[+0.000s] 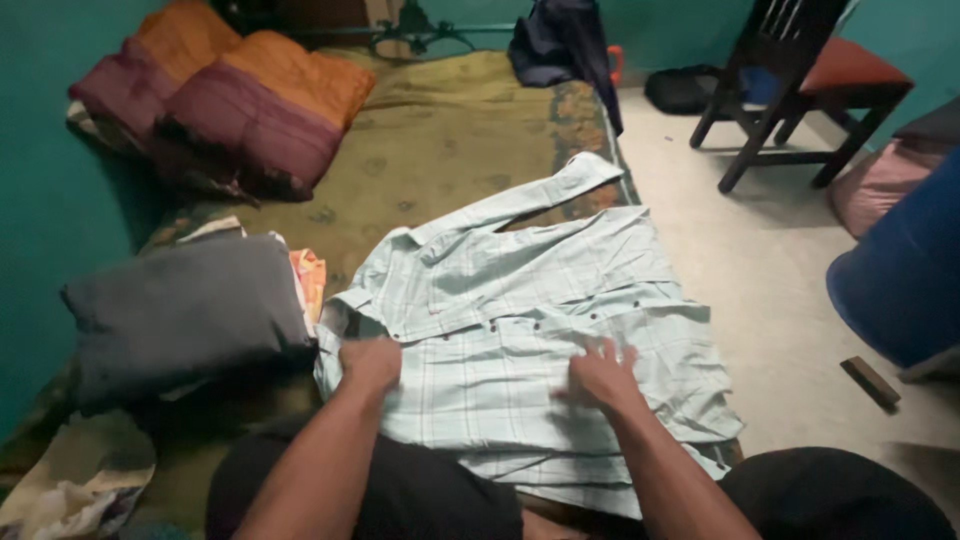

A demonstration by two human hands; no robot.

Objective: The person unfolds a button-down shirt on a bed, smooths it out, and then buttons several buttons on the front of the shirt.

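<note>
While the left hand (370,362) presses curled, right fingers (606,352) lie spread flat on the checked shirt (560,290).

Both bare forearms reach forward from the lower edge of the view. The left hand (370,362) is curled, knuckles up, pressing down. The right hand (602,375) lies flat, fingers (606,349) spread apart, palm down.

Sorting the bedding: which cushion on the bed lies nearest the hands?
The plain grey pillow, just beside the left hand; the orange-and-maroon ones sit far up the bed.
</note>
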